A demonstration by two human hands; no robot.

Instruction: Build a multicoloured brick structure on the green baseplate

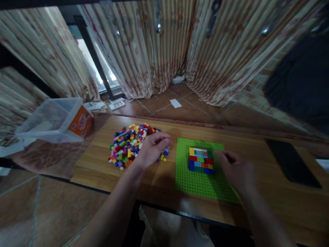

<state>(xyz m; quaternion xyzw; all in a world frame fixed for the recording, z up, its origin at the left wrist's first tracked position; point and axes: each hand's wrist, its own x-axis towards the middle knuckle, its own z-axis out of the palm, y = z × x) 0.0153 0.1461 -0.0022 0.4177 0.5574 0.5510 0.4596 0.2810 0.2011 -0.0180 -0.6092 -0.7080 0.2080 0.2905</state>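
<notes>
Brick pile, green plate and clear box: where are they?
Brick pile (125, 145): head view, middle of the loose heap.
Green plate (200, 183): head view, bare studs below the built block.
Clear box (51, 120): head view, its near side wall.

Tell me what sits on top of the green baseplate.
On the green baseplate sits a flat block of coloured bricks. The right hand rests over its right edge, hiding whatever lies beneath the fingers.

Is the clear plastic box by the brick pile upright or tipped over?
Tipped. The clear box lies on its side left of the brick pile, its orange label tilted. What it holds cannot be made out.
</notes>
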